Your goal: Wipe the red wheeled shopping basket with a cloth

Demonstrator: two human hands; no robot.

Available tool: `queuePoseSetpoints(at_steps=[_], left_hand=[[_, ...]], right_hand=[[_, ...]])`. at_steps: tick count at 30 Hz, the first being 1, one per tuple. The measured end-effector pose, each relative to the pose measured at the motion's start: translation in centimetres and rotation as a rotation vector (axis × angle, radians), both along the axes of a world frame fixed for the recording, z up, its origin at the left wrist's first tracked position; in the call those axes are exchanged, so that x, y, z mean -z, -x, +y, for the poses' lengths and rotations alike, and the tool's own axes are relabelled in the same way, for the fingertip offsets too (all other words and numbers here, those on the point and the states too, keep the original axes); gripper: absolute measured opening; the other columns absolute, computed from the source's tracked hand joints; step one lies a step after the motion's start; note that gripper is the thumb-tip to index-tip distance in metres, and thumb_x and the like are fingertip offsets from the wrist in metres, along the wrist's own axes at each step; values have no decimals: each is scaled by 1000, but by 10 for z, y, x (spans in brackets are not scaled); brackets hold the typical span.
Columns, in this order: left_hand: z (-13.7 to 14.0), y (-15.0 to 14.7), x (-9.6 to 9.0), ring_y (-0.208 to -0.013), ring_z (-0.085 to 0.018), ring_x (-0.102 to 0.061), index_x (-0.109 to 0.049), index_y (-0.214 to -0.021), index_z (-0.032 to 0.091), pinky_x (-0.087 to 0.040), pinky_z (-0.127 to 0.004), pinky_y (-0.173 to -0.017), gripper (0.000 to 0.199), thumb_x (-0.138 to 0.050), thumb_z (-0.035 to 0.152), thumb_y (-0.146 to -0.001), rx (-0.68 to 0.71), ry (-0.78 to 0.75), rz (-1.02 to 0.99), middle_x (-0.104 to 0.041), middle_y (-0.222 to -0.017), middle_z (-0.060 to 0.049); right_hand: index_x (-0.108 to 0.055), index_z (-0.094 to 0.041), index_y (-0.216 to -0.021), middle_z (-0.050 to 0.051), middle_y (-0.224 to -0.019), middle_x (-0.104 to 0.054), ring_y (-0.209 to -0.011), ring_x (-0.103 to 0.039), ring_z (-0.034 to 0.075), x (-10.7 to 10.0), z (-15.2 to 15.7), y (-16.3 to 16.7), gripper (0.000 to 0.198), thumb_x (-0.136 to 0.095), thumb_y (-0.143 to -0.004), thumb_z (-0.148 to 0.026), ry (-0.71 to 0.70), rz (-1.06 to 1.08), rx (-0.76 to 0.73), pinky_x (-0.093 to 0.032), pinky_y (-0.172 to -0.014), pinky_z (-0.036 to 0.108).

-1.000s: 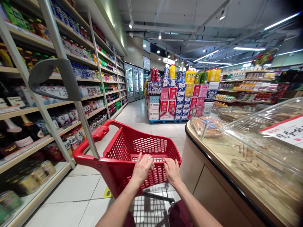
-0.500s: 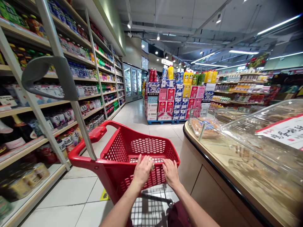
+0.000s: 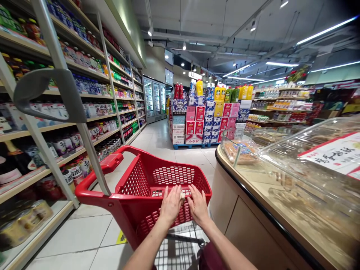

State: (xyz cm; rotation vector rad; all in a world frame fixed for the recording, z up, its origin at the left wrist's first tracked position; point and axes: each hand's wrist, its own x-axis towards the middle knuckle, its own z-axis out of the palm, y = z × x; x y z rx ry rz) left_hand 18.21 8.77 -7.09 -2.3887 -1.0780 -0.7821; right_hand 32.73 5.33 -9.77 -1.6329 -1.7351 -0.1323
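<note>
A red plastic shopping basket cart [image 3: 140, 180] stands on the tiled aisle in front of me. My left hand [image 3: 170, 205] rests on its near rim with a small pale crumpled thing [image 3: 182, 195] tucked under the fingers. My right hand [image 3: 198, 205] lies flat on the same rim, touching the left hand, with nothing gripped. A grey metal pull handle [image 3: 50, 88] rises from the cart's left side. The basket looks to hold nothing.
Shelves of bottles and jars [image 3: 64, 112] line the left. A curved counter with clear food covers [image 3: 295, 165] runs along the right. A stack of boxed drinks [image 3: 208, 116] stands ahead, and glass-door fridges [image 3: 153, 99] lie at the aisle's far end.
My two hands have drawn together on the rim. The cart and view have shifted a little forward and leftward along the aisle.
</note>
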Motion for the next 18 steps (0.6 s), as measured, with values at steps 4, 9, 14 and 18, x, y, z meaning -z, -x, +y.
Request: queuePoseSetpoints(at_steps=[4,9,14,18], left_hand=[[-6,30,-14,-126,-29,-32,-42,-125,10,-16,-54,-104,56,-44,37,-76,-180,65,74,-39,-134,-15],[-10,61,-22,-129,-26,-26,-47,-122,12,-10,-48,-108,52,-43,36,-77,-280,125,159,-38,-136,-12],[-5,55,-19,-129,-24,-27,-49,-120,15,-8,-45,-109,47,-41,35,-78,-231,113,134,-40,-135,-9],[-6,49,-20,-128,-24,-30,-51,-118,15,-7,-45,-109,45,-41,35,-79,-205,108,85,-44,-132,-9]], right_hand=[[-42,-25,-127,7,-134,-41,-123,-36,20,-15,8,40,42,-39,-85,-27,-18,-32,-196,-27,-100,44],[-52,-26,-113,8,-124,-49,-114,-42,22,-16,25,65,33,-50,-81,-27,-81,15,-147,-27,-98,47],[-55,-24,-107,8,-115,-53,-106,-48,20,7,25,-12,26,-41,-85,-20,-180,-17,-105,-34,-92,41],[-55,-21,-107,10,-115,-53,-107,-47,20,9,23,-33,28,-34,-88,-21,-215,54,19,-35,-91,41]])
